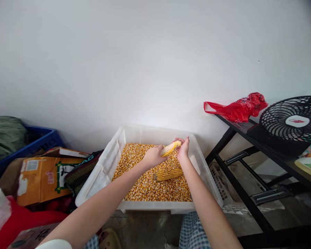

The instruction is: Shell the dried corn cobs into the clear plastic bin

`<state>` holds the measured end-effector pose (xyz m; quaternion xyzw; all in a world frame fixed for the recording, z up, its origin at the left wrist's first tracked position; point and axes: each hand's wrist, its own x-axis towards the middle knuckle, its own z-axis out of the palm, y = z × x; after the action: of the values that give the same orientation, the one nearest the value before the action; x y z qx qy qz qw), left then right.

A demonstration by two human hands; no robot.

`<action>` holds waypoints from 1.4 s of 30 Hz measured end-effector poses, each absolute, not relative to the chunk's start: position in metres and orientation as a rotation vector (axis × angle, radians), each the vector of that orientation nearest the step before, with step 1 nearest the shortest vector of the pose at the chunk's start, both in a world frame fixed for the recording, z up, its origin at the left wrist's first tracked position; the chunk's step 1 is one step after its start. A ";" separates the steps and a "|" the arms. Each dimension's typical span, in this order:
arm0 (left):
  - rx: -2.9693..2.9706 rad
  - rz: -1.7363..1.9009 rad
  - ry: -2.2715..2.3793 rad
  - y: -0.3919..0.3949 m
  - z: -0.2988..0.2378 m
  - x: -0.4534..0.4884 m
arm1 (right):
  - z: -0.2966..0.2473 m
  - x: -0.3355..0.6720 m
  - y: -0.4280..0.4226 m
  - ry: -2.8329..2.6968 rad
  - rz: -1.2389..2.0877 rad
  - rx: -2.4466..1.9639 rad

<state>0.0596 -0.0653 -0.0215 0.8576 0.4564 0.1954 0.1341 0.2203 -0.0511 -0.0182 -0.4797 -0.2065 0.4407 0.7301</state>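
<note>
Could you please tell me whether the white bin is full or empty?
Partly full: kernels cover the bin's floor, a second cob lying on them, but its walls rise well above that layer.

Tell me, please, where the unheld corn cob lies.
Head view: the free cob lies on the kernels in the white tub, right of centre, just below the held cob between left hand and right hand.

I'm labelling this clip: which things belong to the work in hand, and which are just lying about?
In use: left hand and right hand gripping the raised corn cob; second corn cob; loose kernels; white plastic bin.
Lying about: red plastic bag; black fan; cardboard box; blue crate.
</note>
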 end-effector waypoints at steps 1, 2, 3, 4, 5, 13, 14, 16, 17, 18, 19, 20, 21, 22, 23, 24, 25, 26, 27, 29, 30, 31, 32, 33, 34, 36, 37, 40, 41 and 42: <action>2.516 0.544 1.378 -0.066 -0.019 0.059 | -0.018 0.220 -0.052 -0.427 1.017 -1.035; 2.537 0.515 1.435 -0.067 -0.017 0.059 | -0.018 0.219 -0.053 -0.391 1.077 -1.000; 2.553 0.476 1.489 -0.068 -0.016 0.060 | -0.019 0.218 -0.054 -0.355 1.138 -0.959; 2.566 0.435 1.541 -0.070 -0.015 0.061 | -0.020 0.215 -0.055 -0.333 1.190 -0.918; 2.583 0.399 1.589 -0.071 -0.015 0.063 | -0.022 0.212 -0.055 -0.324 1.224 -0.886; 2.652 0.348 1.427 -0.089 -0.024 0.087 | -0.023 0.196 -0.050 -0.305 0.742 -1.059; 2.623 0.360 1.413 -0.090 -0.024 0.087 | -0.021 0.195 -0.050 -0.358 0.701 -1.082; 2.567 0.401 1.418 -0.091 -0.023 0.084 | -0.018 0.194 -0.050 -0.457 0.642 -1.128; 2.539 0.426 1.419 -0.091 -0.023 0.082 | -0.017 0.194 -0.051 -0.508 0.598 -1.158; 2.511 0.454 1.405 -0.090 -0.023 0.079 | -0.016 0.194 -0.052 -0.569 0.535 -1.193; 2.481 0.490 1.377 -0.089 -0.024 0.076 | -0.016 0.194 -0.053 -0.635 0.458 -1.223; 2.446 0.530 1.327 -0.087 -0.025 0.073 | -0.015 0.195 -0.054 -0.696 0.390 -1.239; 2.400 0.572 1.252 -0.086 -0.025 0.071 | -0.015 0.196 -0.054 -0.743 0.357 -1.236; 2.338 0.614 1.157 -0.084 -0.026 0.070 | -0.015 0.199 -0.055 -0.773 0.381 -1.215; 2.260 0.655 1.059 -0.081 -0.027 0.069 | -0.014 0.202 -0.055 -0.776 0.458 -1.178; 2.165 0.693 0.969 -0.079 -0.027 0.069 | -0.013 0.205 -0.055 -0.756 0.568 -1.130; 2.058 0.727 0.891 -0.077 -0.026 0.069 | -0.012 0.209 -0.054 -0.724 0.677 -1.078; 1.949 0.753 0.831 -0.075 -0.025 0.070 | -0.011 0.214 -0.053 -0.690 0.757 -1.033; 1.842 0.773 0.789 -0.073 -0.024 0.070 | -0.010 0.218 -0.052 -0.660 0.795 -1.008; 1.660 0.789 0.738 -0.070 -0.019 0.069 | -0.009 0.224 -0.050 -0.621 0.768 -1.034; 1.593 0.788 0.719 -0.070 -0.016 0.068 | -0.009 0.227 -0.050 -0.613 0.741 -1.071; 1.539 0.792 0.701 -0.070 -0.013 0.067 | -0.009 0.227 -0.049 -0.606 0.723 -1.111; 1.495 0.799 0.683 -0.071 -0.010 0.066 | -0.009 0.227 -0.049 -0.601 0.721 -1.143; 1.460 0.810 0.664 -0.071 -0.008 0.065 | -0.009 0.225 -0.050 -0.601 0.737 -1.161; 1.434 0.823 0.645 -0.072 -0.006 0.064 | -0.009 0.221 -0.050 -0.612 0.765 -1.160; 1.415 0.835 0.625 -0.073 -0.005 0.063 | -0.008 0.212 -0.053 -0.667 0.847 -1.128; 1.422 0.823 0.624 -0.073 -0.005 0.063 | -0.007 0.207 -0.056 -0.712 0.908 -1.103; 1.438 0.767 0.617 -0.072 -0.008 0.063 | -0.004 0.195 -0.065 -0.899 1.170 -1.035; 1.423 0.751 0.606 -0.072 -0.009 0.063 | -0.003 0.194 -0.068 -0.957 1.264 -1.020; 1.393 0.734 0.597 -0.071 -0.009 0.062 | -0.002 0.194 -0.072 -1.001 1.338 -1.009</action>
<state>0.0619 -0.0713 -0.0091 0.6171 0.2646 0.3253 0.6658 0.1938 -0.0716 -0.0022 -0.4280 -0.4249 0.5678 0.5602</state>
